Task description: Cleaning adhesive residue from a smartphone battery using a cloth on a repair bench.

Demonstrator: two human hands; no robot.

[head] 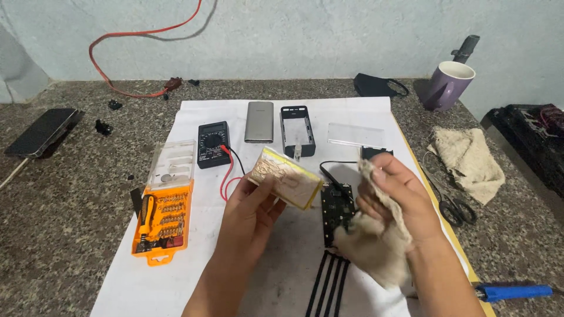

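Above the sheet [194, 258], the left hand [249, 208] pinched a light, puncture-prone battery pouch [286, 177] by its edge; the right hand [395, 196] clutched a soft rag [376, 246].

A paper sheet [194, 258] lies on the tabletop [59, 235]. On it, a screwdriver kit [163, 223] sits left, a multimeter [212, 144] behind it, then a metal shell [259, 121] and frame [297, 129] to the right. The left hand [249, 217] holds a battery pack [286, 176] left of the circuit board [336, 214]; the right hand [392, 199] grips a cloth [376, 246]. Scissors [452, 205] lie right of the sheet, a mug [446, 85] behind them.
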